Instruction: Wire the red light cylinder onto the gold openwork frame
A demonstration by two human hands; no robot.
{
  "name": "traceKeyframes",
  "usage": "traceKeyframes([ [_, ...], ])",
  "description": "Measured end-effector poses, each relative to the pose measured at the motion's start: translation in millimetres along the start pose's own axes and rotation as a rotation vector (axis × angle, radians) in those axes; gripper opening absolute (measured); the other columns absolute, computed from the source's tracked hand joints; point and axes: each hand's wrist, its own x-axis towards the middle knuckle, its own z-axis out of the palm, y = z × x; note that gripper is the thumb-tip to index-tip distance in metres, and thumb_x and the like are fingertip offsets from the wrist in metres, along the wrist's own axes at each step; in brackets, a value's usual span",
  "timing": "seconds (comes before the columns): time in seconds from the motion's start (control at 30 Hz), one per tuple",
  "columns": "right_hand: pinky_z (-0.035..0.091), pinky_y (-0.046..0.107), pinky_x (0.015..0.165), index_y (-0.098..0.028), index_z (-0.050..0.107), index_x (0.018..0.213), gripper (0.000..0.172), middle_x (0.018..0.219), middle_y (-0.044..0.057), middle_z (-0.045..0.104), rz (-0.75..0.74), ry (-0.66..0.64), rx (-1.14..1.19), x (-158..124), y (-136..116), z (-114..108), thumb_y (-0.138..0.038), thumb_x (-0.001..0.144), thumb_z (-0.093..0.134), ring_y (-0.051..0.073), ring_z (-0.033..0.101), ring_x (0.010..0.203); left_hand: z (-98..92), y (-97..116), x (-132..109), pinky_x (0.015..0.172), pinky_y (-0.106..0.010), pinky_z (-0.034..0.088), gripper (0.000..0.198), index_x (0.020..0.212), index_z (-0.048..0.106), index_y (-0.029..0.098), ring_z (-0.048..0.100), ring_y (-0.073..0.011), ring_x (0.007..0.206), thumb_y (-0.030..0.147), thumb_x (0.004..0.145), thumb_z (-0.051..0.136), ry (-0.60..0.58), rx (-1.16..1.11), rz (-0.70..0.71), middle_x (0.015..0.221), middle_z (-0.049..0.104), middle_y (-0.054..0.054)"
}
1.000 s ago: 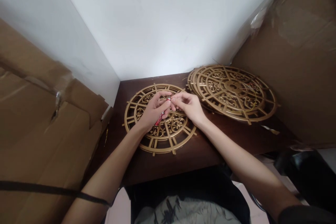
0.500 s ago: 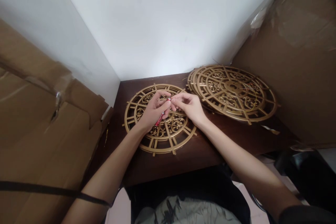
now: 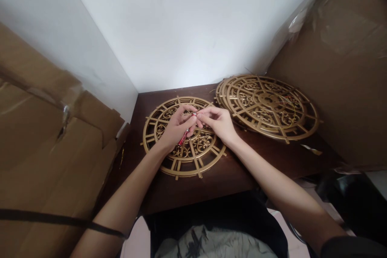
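While poised over the dark bench, grips a thin red stick in the closed left hand and pinches its upper end with the right hand, fingertips shut; cannot tell the detail there, too small. Works just above a gold openwork disc, flat beneath both hands. Has a stack of like discs close right of the right hand, a tall cardboard box beyond. Faces white walls; has more cardboard well left of the left hand.
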Motion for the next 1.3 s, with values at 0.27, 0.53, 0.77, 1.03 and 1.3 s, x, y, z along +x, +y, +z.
traceKeyframes([
  [0.27, 0.045, 0.025, 0.055, -0.013, 0.067, 0.076, 0.023, 0.053, -0.002, 0.060, -0.012, 0.010, -0.044, 0.0, -0.7, 0.0, -0.035, 0.069, 0.072, 0.009, 0.052, 0.050, 0.5, 1.4, -0.4, 0.044, -0.014, 0.035, 0.017, 0.100, 0.047, 0.018, 0.045, -0.0027, 0.046, 0.022, 0.085, 0.054, 0.005, 0.023, 0.001, 0.071, 0.061, -0.001],
  [0.53, 0.044, 0.024, 0.054, -0.014, 0.067, 0.076, 0.020, 0.054, -0.002, 0.061, -0.007, 0.013, -0.053, -0.4, -1.6, 0.7, -0.033, 0.071, 0.071, 0.009, 0.053, 0.050, 0.5, 1.6, -0.2, 0.044, -0.015, 0.036, 0.015, 0.098, 0.049, 0.018, 0.046, -0.0029, 0.044, 0.023, 0.085, 0.054, 0.001, 0.032, 0.006, 0.071, 0.061, 0.000],
  [0.77, 0.043, 0.024, 0.054, -0.014, 0.067, 0.075, 0.023, 0.054, -0.002, 0.060, -0.002, 0.009, -0.051, -0.3, -0.2, -0.1, -0.035, 0.070, 0.071, 0.009, 0.052, 0.050, 0.6, 1.5, -0.4, 0.044, -0.015, 0.036, 0.016, 0.099, 0.049, 0.018, 0.046, -0.0029, 0.045, 0.023, 0.085, 0.054, 0.004, 0.044, 0.011, 0.071, 0.062, -0.001],
  [1.03, 0.041, 0.023, 0.052, -0.013, 0.068, 0.077, 0.027, 0.055, 0.000, 0.061, 0.030, 0.005, -0.076, -0.2, -2.0, -0.8, -0.038, 0.068, 0.072, 0.008, 0.050, 0.051, 0.1, 2.9, -1.1, 0.044, -0.015, 0.036, 0.017, 0.101, 0.051, 0.019, 0.046, -0.0032, 0.045, 0.023, 0.085, 0.055, -0.011, 0.036, 0.012, 0.066, 0.059, 0.001],
  [1.3, 0.040, 0.023, 0.052, -0.012, 0.068, 0.079, 0.024, 0.056, 0.000, 0.061, 0.026, -0.001, -0.057, -0.3, -1.0, -1.9, -0.034, 0.070, 0.071, 0.008, 0.051, 0.051, -0.7, 1.7, -0.9, 0.045, -0.015, 0.037, 0.015, 0.100, 0.050, 0.019, 0.046, -0.0033, 0.046, 0.024, 0.086, 0.053, -0.024, 0.036, 0.016, 0.071, 0.061, 0.000],
])
